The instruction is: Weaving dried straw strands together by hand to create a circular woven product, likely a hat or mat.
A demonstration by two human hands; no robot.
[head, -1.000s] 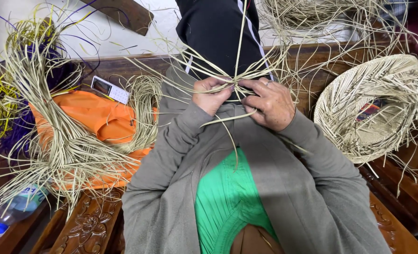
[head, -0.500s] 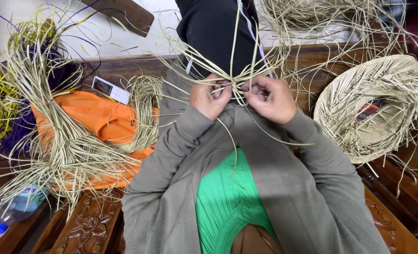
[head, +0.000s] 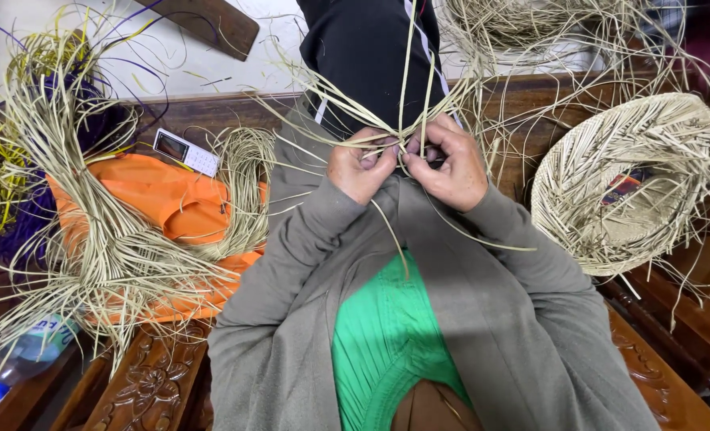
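While both hands (head: pixel 407 168) grip straw strands (head: pixel 403 120), carved wooden bench (head: pixel 155 383) bears orange cloth (head: pixel 155 199).

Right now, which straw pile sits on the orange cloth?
The big loose bundle of pale straw at left, draped over the orange cloth. The woven round piece at right lies on wood, and the hands' strands are held.
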